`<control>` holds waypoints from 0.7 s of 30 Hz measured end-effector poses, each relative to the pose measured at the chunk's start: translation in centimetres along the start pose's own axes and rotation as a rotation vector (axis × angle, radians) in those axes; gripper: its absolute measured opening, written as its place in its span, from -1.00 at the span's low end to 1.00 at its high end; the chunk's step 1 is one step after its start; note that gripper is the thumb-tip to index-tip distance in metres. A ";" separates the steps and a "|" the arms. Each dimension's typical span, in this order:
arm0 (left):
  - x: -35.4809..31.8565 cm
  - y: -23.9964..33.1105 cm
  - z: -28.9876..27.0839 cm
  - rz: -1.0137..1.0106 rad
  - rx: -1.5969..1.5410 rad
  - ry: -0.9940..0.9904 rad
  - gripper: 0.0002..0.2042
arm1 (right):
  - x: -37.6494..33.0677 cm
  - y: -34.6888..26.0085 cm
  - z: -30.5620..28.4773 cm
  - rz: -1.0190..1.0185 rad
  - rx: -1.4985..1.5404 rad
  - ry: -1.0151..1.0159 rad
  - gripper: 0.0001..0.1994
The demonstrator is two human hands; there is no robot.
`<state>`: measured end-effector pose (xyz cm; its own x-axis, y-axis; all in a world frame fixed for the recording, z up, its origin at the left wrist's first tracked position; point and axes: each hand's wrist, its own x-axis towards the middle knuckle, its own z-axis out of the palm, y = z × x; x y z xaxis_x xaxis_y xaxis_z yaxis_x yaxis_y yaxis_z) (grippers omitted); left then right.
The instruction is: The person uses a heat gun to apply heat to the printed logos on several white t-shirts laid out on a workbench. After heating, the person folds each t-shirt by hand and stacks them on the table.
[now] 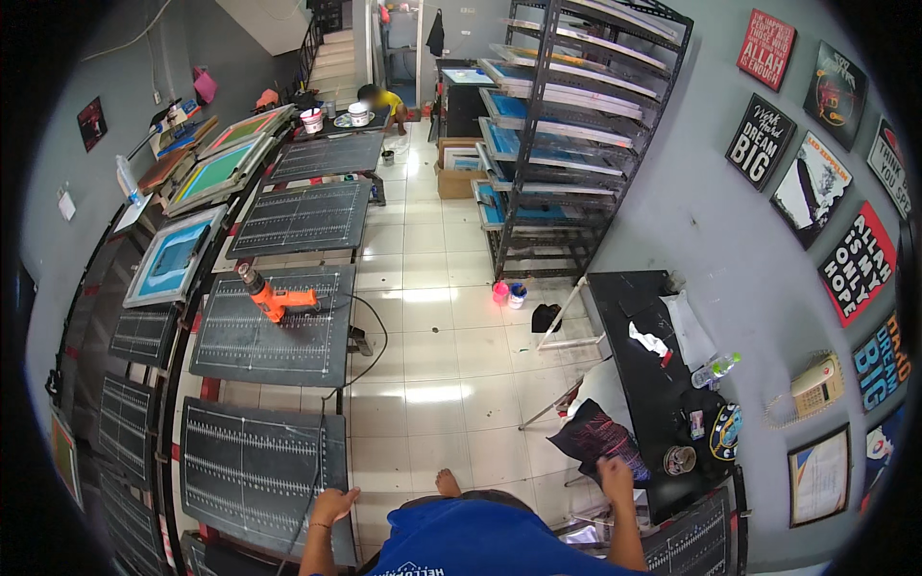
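Observation:
My left hand (pixel 332 507) is low in the view, beside the right edge of the nearest black printing board (pixel 254 470). Its fingers are loosely stretched out and nothing shows in them. My right hand (pixel 617 474) has its fingers curled in front of a dark cloth with a red line pattern (pixel 597 440). From here I cannot tell whether they grip the cloth. That cloth lies beside the black table (pixel 639 389), over what looks like a chair. On the table are a white crumpled cloth (pixel 648 339), a clear bottle (pixel 715 369) and a glass container (pixel 679 460).
An orange heat gun (pixel 277 297) lies on the second board, its cable hanging toward the tiled floor (pixel 432 326). Screen frames (pixel 173 252) lean along the left. A tall black rack (pixel 538 144) holds more frames. Pink and blue tubs (pixel 509 294) stand below it. Another person (pixel 384 101) is far back.

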<state>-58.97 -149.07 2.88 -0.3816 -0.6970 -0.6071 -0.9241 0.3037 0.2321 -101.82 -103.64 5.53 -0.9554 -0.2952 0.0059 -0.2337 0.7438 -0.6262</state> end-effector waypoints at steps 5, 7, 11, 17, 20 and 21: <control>3.6 2.7 -1.8 0.136 -0.101 0.090 -0.40 | 7.9 -1.8 1.4 0.144 -0.154 0.438 -0.57; 4.7 5.0 -3.0 0.111 -0.159 0.040 -0.41 | 9.7 -4.6 0.7 0.173 -0.224 0.454 -0.58; 11.7 5.8 0.5 0.352 -0.117 0.038 -0.44 | 12.2 1.9 4.9 0.127 -0.616 -0.003 -0.51; 16.0 16.2 0.4 0.404 -0.209 -0.091 -0.53 | 18.8 -2.2 5.0 0.306 -0.247 0.079 -0.57; 20.4 18.6 1.2 0.487 -0.303 -0.169 -0.55 | 21.3 1.8 8.8 0.408 -0.400 -0.241 -0.54; 22.8 17.8 2.1 0.361 -0.357 -0.241 -0.56 | 22.2 0.3 9.4 0.430 -0.463 -0.281 -0.51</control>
<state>-84.09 -158.18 -8.47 -0.6979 -0.4091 -0.5879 -0.7019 0.2275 0.6749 -121.38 -115.59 -1.85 -0.9123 -0.0145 -0.4093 0.0426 0.9906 -0.1301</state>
